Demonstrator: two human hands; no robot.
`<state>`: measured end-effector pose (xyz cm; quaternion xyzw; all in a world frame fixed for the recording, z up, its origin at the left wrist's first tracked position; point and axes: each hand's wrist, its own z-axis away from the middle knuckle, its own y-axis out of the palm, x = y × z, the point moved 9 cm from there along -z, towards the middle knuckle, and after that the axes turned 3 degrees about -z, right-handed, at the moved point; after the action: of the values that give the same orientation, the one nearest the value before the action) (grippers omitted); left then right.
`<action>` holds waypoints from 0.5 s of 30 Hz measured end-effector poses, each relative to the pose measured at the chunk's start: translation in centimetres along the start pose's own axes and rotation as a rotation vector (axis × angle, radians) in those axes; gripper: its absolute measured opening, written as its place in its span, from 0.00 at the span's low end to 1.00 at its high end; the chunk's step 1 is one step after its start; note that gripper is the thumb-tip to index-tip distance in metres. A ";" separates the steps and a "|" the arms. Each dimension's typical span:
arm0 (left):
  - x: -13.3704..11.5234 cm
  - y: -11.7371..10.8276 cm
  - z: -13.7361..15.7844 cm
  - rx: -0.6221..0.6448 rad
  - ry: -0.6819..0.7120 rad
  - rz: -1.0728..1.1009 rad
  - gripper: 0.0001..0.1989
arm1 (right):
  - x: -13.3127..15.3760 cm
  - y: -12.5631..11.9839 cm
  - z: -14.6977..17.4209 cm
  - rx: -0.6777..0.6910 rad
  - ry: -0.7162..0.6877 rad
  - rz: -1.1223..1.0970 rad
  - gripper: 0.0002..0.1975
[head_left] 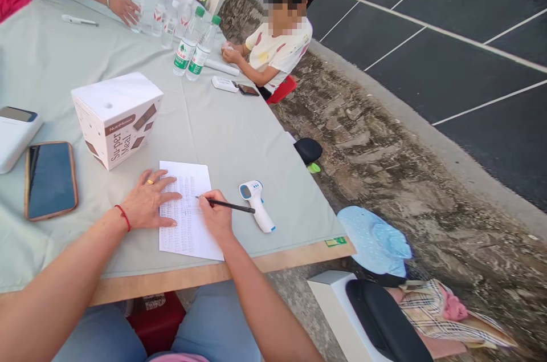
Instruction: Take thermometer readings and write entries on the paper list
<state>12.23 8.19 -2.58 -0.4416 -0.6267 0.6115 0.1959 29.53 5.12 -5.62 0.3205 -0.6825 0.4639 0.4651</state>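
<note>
A white sheet of paper (203,177) with rows of small handwriting lies near the table's front edge. My left hand (147,202) rests flat on its left side, fingers spread, a ring and a red string bracelet on it. In my right hand (217,218) a black pen (233,204) is gripped, its tip at the middle of the page. Right of the paper lies a white and blue infrared thermometer (257,205). Beyond my left hand stands a white "Super Meal" box (117,117), and a phone (51,179) lies face up to its left.
Several water bottles (197,51) stand at the table's far side, where another person's hand (123,7) touches one. A seated person (277,48) is at the right edge. A white device (17,137) lies far left. Below the right edge are a blue hat (371,239) and a black case (384,322).
</note>
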 end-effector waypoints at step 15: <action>2.7 -9.5 3.9 -0.848 -0.271 -0.043 0.18 | 0.5 -2.2 -1.1 -0.109 -0.224 0.174 0.14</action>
<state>4.69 9.31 4.87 -0.3855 -0.8512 0.3484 -0.0737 31.64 5.31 -4.23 0.2840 -0.7797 0.4259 0.3606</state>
